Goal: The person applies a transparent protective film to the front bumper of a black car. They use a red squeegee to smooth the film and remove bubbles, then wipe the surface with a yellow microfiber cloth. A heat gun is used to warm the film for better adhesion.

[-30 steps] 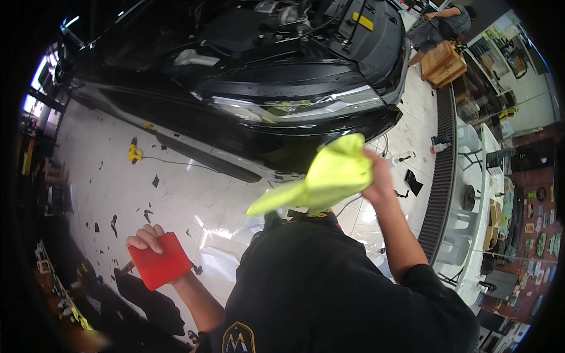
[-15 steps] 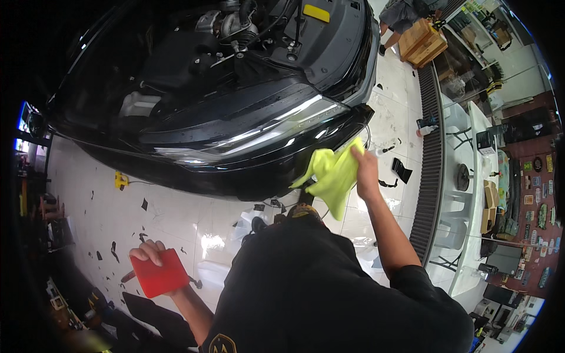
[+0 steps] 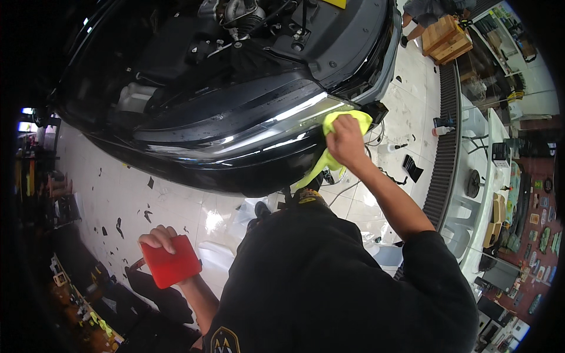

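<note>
My right hand (image 3: 346, 141) presses a bright yellow-green cloth (image 3: 321, 166) against the end of the car's headlight (image 3: 276, 126). The cloth bunches under the fingers and its lower part hangs over the black bumper (image 3: 259, 173). At the lower left, away from the car, my left hand (image 3: 160, 238) holds a flat red squeegee card (image 3: 172, 265), fingers curled over its top edge. A thin brownish strip, perhaps a handle, pokes out beside the card; I cannot tell what it belongs to. Water drops dot the dark body panel above the headlight.
The car's engine bay (image 3: 241, 23) lies exposed at the top. Dark scraps (image 3: 119, 226) litter the white tiled floor. A spray bottle (image 3: 388, 148) lies right of the bumper, near a drain grate (image 3: 444, 141). Another person (image 3: 426, 15) stands by a wooden box (image 3: 447, 40) at upper right.
My right hand has moved up and left, bringing the dangling cloth onto the headlight's end. My left hand still holds the red card, now slightly farther right in view.
</note>
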### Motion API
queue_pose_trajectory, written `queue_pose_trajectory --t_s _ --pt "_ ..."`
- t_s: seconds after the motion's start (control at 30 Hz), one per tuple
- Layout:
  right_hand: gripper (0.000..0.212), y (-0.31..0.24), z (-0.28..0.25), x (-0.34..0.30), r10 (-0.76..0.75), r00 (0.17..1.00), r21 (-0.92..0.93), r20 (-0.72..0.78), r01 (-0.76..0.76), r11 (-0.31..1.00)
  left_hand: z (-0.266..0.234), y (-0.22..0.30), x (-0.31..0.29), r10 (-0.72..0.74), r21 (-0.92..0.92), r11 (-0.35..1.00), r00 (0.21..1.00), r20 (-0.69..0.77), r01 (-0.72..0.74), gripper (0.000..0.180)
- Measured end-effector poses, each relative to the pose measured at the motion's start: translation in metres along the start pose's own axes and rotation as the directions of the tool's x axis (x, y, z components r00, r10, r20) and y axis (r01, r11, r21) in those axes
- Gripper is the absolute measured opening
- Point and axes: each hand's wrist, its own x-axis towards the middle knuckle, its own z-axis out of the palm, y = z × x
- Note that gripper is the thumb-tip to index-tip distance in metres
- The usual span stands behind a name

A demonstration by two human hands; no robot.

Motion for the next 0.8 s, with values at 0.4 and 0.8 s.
queue_pose_trajectory --t_s 0.4,0.8 --pt "0.019 -0.211 0.068 -0.002 -0.189 0.96 0.21 0.205 0.145 0.967 0.003 -0.004 0.007 -0.015 -0.013 1.0 0.991 0.133 0.017 0.023" --pt "0.035 -0.265 -0.05 -0.058 0.333 0.898 0.528 0.288 -0.439 0.727 0.006 -0.073 -0.057 -0.669 0.37 0.699 0.742 0.039 0.612 0.032"
